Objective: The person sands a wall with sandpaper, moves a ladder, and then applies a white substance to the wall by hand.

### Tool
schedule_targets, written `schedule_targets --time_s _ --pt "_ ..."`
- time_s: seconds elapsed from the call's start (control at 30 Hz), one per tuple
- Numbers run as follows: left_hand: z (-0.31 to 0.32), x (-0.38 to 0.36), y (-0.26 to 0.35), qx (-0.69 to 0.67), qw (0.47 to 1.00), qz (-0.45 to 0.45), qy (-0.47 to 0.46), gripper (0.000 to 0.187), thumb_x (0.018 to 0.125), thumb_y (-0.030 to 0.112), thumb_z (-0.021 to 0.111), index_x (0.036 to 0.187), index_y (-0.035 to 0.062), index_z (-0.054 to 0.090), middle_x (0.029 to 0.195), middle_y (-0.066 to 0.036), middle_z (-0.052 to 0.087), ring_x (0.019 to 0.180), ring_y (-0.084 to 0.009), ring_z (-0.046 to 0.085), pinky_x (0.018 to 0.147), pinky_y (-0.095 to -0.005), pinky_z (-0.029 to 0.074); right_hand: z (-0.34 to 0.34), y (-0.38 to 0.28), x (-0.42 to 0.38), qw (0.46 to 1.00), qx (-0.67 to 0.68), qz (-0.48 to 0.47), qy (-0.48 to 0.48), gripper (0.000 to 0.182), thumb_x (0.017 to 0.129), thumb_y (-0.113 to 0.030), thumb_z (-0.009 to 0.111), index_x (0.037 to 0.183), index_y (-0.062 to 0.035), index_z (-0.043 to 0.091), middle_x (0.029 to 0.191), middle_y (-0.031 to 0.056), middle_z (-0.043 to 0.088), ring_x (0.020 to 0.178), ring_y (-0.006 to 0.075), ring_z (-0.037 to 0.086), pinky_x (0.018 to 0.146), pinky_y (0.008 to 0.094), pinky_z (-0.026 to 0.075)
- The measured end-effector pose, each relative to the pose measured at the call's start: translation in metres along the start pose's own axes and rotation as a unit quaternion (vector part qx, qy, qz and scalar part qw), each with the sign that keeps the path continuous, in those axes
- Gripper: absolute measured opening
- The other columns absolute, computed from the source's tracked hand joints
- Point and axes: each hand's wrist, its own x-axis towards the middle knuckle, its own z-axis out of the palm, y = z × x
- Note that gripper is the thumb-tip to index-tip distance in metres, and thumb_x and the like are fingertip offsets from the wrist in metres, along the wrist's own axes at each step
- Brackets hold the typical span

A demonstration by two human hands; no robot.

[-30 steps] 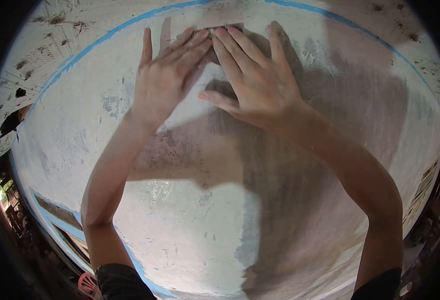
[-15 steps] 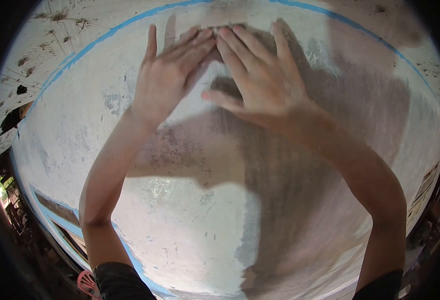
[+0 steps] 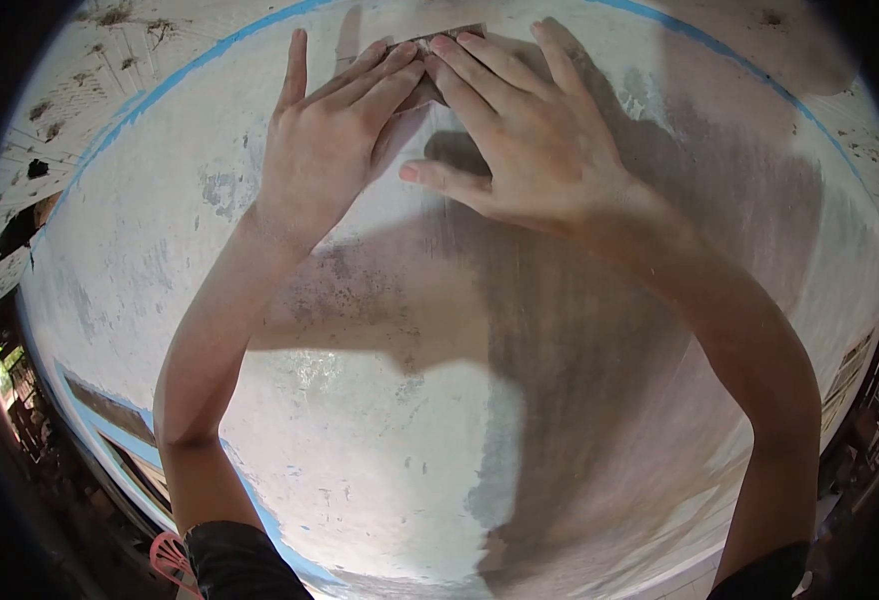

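Observation:
Both hands reach up against a patchy whitish wall [image 3: 380, 430]. Under the fingertips lies a dark, thin sheet that looks like sandpaper [image 3: 472, 31], mostly covered, with its upper edge and a lower corner showing. My left hand [image 3: 325, 135] presses on it from the left with straight fingers, one digit pointing up away from the sheet. From the right, my right hand [image 3: 545, 150] lays its extended fingers on the same sheet, the thumb spread out to the left. The fingertips of the two hands nearly meet over the sheet. Neither hand is curled.
A blue painted line [image 3: 200, 70] curves along the wall's top. Blue-edged openings [image 3: 115, 410] show at lower left, near a pink chair [image 3: 172, 560]. Bare scraped paint and grey patches mark the wall, and shadows of the arms fall across it.
Both hands have shifted slightly upward on the wall, the sheet moving with them. More of the sheet's top edge shows now, and the fingers are less blurred.

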Motion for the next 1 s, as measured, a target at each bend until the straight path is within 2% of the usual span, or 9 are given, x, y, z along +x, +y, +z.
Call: schedule_targets --time_s 0.17,0.27,0.37,0.47,0.6,0.7,0.8,0.9,1.0 --pt "-0.017 -0.025 0.022 -0.016 0.998 0.011 -0.056 0.036 0.093 0.02 0.065 0.129 0.0109 0.065 0.131 -0.007 0.066 0.127 -0.0241 0.059 0.119 -0.058 0.026 -0.014 -0.02 -0.028 0.996 0.087 -0.009 -0.028 0.081 0.092 -0.067 0.05 0.137 0.0003 0.055 0.144 0.0136 0.054 0.139 0.0236 0.043 0.115 0.06 0.029" --pt "-0.025 -0.044 0.032 -0.034 0.996 0.008 -0.079 0.037 0.092 0.018 0.067 0.129 0.0118 0.066 0.131 -0.007 0.066 0.128 -0.0236 0.058 0.119 -0.0579 0.026 -0.035 -0.028 -0.043 0.992 0.073 -0.011 -0.099 0.083 0.093 -0.066 0.053 0.141 0.0013 0.05 0.15 0.013 0.048 0.141 0.0239 0.043 0.118 0.0571 0.025" --pt "-0.005 -0.02 0.012 -0.021 1.0 0.006 -0.01 0.032 0.091 0.023 0.068 0.122 0.0139 0.069 0.127 -0.004 0.069 0.122 -0.022 0.063 0.117 -0.0598 0.029 -0.007 -0.02 -0.024 0.999 0.043 -0.009 0.026 0.082 0.092 -0.068 0.051 0.131 0.0031 0.059 0.14 0.0144 0.057 0.138 0.0237 0.045 0.114 0.0595 0.03" --pt "0.002 0.0 -0.003 -0.001 1.0 -0.006 0.005 0.035 0.091 0.025 0.069 0.124 0.0163 0.068 0.127 -0.002 0.068 0.123 -0.0209 0.062 0.117 -0.0598 0.03 0.0 -0.005 0.006 1.0 -0.02 0.008 0.004 0.083 0.092 -0.069 0.049 0.132 0.0029 0.058 0.141 0.0145 0.056 0.138 0.0237 0.044 0.115 0.0593 0.027" --pt "-0.009 -0.019 0.014 -0.023 0.999 -0.005 -0.047 0.04 0.091 0.019 0.067 0.131 0.0156 0.065 0.134 -0.003 0.064 0.13 -0.022 0.057 0.119 -0.0586 0.026 0.0 -0.017 -0.021 0.998 0.067 -0.002 -0.007 0.084 0.092 -0.069 0.048 0.136 0.0024 0.055 0.142 0.0159 0.054 0.14 0.0253 0.042 0.117 0.0583 0.023" --pt "-0.022 -0.051 0.037 -0.057 0.996 -0.013 -0.073 0.04 0.091 0.017 0.067 0.131 0.0155 0.065 0.135 -0.002 0.064 0.13 -0.0222 0.057 0.119 -0.0583 0.025 -0.034 -0.044 -0.048 0.989 0.11 0.029 -0.099 0.079 0.093 -0.063 0.053 0.139 0.0014 0.052 0.148 0.0156 0.049 0.142 0.0254 0.041 0.119 0.0581 0.02" --pt "-0.018 -0.046 0.029 -0.042 0.998 0.004 -0.05 0.033 0.09 0.023 0.069 0.122 0.0144 0.069 0.13 -0.002 0.067 0.128 -0.0213 0.059 0.118 -0.0626 0.027 -0.028 -0.039 -0.045 0.995 0.065 0.003 -0.073 0.083 0.091 -0.068 0.051 0.134 0.003 0.056 0.142 0.0175 0.054 0.139 0.0265 0.042 0.116 0.0608 0.025" --pt "-0.001 -0.015 0.006 -0.032 0.999 -0.013 -0.012 0.033 0.089 0.024 0.069 0.121 0.0166 0.069 0.131 -0.001 0.066 0.129 -0.0204 0.058 0.117 -0.0633 0.028 -0.002 -0.015 -0.018 0.998 0.032 -0.008 0.044 0.082 0.089 -0.066 0.056 0.133 0.0035 0.057 0.142 0.0176 0.054 0.138 0.0271 0.044 0.115 0.0625 0.025" --pt "0.003 -0.007 0.003 -0.011 1.0 -0.023 -0.005 0.033 0.089 0.023 0.07 0.122 0.0175 0.069 0.128 0.0 0.068 0.127 -0.0212 0.059 0.117 -0.0613 0.028 -0.002 -0.012 -0.005 0.997 0.068 0.034 0.01 0.085 0.084 -0.063 0.066 0.135 0.0035 0.056 0.144 0.0155 0.054 0.137 0.0257 0.048 0.114 0.0594 0.028"
